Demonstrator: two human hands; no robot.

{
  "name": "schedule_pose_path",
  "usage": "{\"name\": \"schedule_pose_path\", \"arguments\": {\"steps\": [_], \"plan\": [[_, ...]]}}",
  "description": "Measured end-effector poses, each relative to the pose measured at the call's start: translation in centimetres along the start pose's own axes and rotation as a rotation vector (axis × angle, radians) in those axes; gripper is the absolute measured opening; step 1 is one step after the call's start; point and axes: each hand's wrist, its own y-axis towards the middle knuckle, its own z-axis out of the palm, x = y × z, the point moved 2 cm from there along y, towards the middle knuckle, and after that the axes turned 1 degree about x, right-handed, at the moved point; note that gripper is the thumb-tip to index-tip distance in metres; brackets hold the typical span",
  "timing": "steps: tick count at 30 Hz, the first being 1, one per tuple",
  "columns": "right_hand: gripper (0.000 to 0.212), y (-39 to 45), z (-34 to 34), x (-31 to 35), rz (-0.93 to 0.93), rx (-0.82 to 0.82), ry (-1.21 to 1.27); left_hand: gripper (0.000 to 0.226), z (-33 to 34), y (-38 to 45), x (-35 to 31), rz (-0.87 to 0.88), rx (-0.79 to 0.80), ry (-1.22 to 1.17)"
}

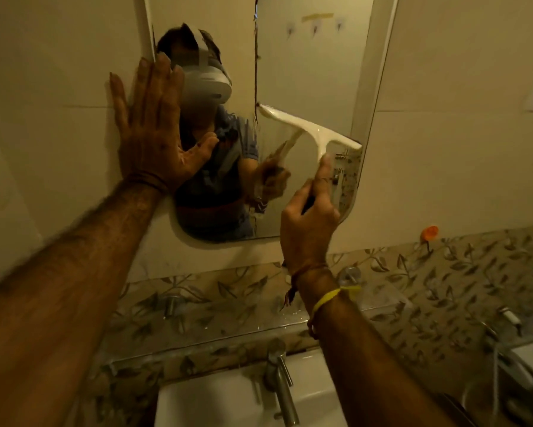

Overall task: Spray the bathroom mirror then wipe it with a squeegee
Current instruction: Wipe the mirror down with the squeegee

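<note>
The bathroom mirror (305,72) hangs on the cream wall, its glass showing a person's reflection. A white T-shaped squeegee (312,129) lies with its blade against the right half of the glass, tilted down to the right. My right hand (308,229) grips its handle from below. My left hand (149,124) presses flat, fingers straight, over the mirror's left edge and the wall beside it. No spray bottle is in sight.
A glass shelf (228,315) runs under the mirror on two metal brackets. Below it stand a chrome tap (282,383) and a white basin (216,405). An orange hook (429,233) sticks to the wall at right. Leaf-patterned tiles band the wall.
</note>
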Motion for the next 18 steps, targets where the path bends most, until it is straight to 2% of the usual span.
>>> {"name": "schedule_pose_path", "arguments": {"steps": [6, 8, 12, 15, 18], "plan": [[0.048, 7.6, 0.4, 1.2, 0.14, -0.15, 0.04, 0.09, 0.1, 0.1, 0.1, -0.005, -0.041, -0.032], [0.048, 5.9, 0.4, 1.3, 0.145, -0.144, 0.05, 0.09, 0.1, 0.1, 0.1, -0.001, -0.045, -0.04], [0.054, -2.2, 0.3, 1.6, 0.119, 0.026, 0.081, 0.089, 0.0, 0.0, 0.0, -0.007, -0.032, -0.043], [0.054, 0.2, 1.2, 2.5, 0.137, 0.015, 0.085, 0.089, -0.2, 0.0, -0.3, -0.012, -0.034, -0.04], [0.053, 4.8, 1.9, 4.0, 0.155, -0.069, 0.073, 0.091, 0.4, -0.1, 0.1, -0.045, 0.059, 0.0]]}}
